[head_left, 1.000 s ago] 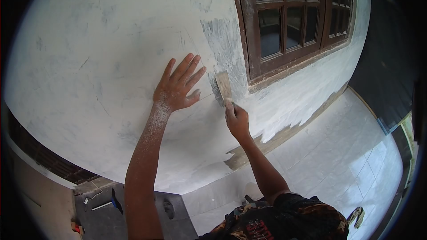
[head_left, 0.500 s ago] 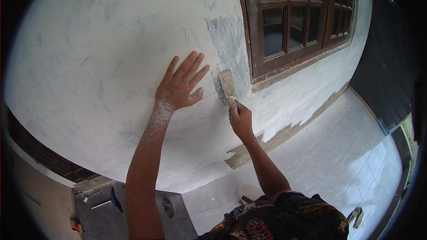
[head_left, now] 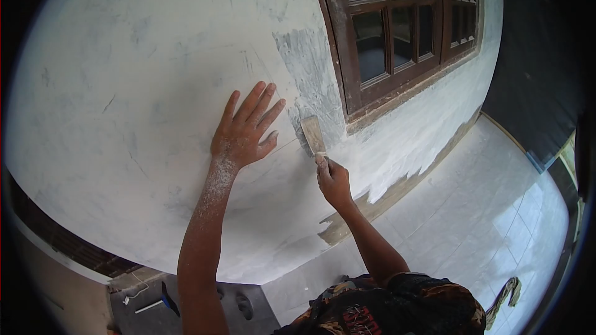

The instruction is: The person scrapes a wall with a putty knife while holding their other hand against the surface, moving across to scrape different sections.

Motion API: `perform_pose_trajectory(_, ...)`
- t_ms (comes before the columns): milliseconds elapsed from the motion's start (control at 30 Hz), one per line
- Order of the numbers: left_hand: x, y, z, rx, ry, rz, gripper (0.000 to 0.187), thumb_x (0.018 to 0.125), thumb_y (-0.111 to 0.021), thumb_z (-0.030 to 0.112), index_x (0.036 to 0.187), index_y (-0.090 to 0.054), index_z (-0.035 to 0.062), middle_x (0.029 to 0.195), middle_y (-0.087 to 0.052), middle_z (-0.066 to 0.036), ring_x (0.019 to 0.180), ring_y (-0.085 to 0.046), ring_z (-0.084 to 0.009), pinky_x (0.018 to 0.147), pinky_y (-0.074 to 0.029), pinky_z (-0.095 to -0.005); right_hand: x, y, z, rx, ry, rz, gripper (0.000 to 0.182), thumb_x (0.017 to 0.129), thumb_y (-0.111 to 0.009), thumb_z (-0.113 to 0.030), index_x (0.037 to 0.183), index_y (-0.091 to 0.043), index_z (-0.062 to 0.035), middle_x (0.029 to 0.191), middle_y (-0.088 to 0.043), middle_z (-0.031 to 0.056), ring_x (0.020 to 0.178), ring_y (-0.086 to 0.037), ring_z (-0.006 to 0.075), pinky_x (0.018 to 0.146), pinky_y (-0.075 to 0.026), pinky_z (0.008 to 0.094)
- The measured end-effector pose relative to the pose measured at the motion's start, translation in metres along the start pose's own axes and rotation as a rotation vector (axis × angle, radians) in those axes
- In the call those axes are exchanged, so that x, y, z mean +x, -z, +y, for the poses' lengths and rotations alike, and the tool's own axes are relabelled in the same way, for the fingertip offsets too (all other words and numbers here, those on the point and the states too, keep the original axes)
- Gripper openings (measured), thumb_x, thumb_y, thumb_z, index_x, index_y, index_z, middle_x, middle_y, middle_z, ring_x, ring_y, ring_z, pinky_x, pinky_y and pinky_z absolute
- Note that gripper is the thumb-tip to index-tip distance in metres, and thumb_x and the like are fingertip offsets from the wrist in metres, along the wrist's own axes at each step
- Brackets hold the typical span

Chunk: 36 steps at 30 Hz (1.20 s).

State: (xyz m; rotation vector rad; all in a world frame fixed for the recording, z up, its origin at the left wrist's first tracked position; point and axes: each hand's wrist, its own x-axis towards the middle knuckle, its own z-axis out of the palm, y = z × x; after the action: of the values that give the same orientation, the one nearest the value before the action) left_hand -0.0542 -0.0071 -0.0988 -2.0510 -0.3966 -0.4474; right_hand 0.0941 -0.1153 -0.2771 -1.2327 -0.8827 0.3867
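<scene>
My right hand (head_left: 334,180) grips the handle of a putty knife (head_left: 313,134), whose broad, whitish blade points up against the wall (head_left: 180,105). Around the blade runs a grey, scraped-looking patch (head_left: 310,74) beside the window frame. My left hand (head_left: 244,127) lies against the white wall to the left of the blade, fingers spread and nothing held. White dust covers my left wrist and forearm.
A brown wooden window (head_left: 397,31) with glass panes sits at the upper right. Pale floor tiles (head_left: 447,211) stretch along the wall's foot. A rag-like bundle (head_left: 506,298) lies at lower right. A dark sheet (head_left: 537,74) hangs at far right.
The putty knife and my right hand sit slightly lower along the grey patch. My left hand stays spread on the wall. The whole view has shifted a little.
</scene>
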Motion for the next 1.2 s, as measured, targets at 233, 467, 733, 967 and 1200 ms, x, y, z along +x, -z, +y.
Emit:
perform_pose_trajectory(233,0.000,0.001,0.002,-0.129,0.034,0.018,0.066,0.084,-0.065,0.044,0.145,-0.043,0.0322,0.160,-0.027,0.001,0.149,-0.019,-0.0179,0.121,-0.013,-0.0509,0.004,-0.004,-0.013,0.039,-0.046,-0.028,0.051,0.101,-0.051,-0.040,0.073,-0.057,0.0028,0.054,-0.050,0.0079,0.050,-0.045,0.0156,0.052,-0.039,0.0347)
perform_pose_trajectory(467,0.000,0.003,0.004,-0.128,0.060,0.019,0.065,0.086,-0.065,0.045,0.146,-0.043,0.0325,0.160,-0.025,0.001,0.149,-0.018,-0.0171,0.121,-0.013,-0.0499,0.008,-0.012,-0.014,0.105,-0.051,-0.028,0.047,0.103,-0.051,-0.038,0.069,-0.051,-0.0056,0.056,-0.042,-0.0045,0.048,-0.038,0.0051,0.044,-0.032,0.0246)
perform_pose_trajectory(733,0.000,0.001,0.004,-0.134,0.052,0.031,0.066,0.085,-0.066,0.044,0.146,-0.042,0.0320,0.160,-0.024,0.001,0.149,-0.016,-0.0173,0.122,-0.011,-0.0503,-0.006,-0.012,-0.010,0.101,-0.139,-0.062,0.049,0.102,-0.049,-0.042,0.068,-0.049,-0.0072,0.054,-0.042,-0.0039,0.045,-0.038,0.0050,0.042,-0.031,0.0236)
perform_pose_trajectory(967,-0.001,0.001,0.003,-0.129,0.048,0.020,0.064,0.087,-0.064,0.044,0.146,-0.043,0.0318,0.160,-0.024,0.001,0.149,-0.016,-0.0176,0.121,-0.011,-0.0507,-0.008,-0.005,-0.013,0.109,-0.232,-0.079,0.055,0.100,-0.052,-0.044,0.066,-0.053,-0.0007,0.054,-0.048,0.0025,0.051,-0.045,0.0111,0.050,-0.038,0.0314)
perform_pose_trajectory(1200,0.000,0.001,0.003,-0.134,0.041,0.019,0.063,0.087,-0.064,0.044,0.145,-0.043,0.0316,0.161,-0.024,0.001,0.149,-0.016,-0.0172,0.122,-0.011,-0.0504,0.013,-0.013,-0.023,0.188,-0.145,-0.096,0.046,0.102,-0.050,-0.043,0.072,-0.051,-0.0082,0.053,-0.042,-0.0043,0.040,-0.038,0.0051,0.037,-0.031,0.0224)
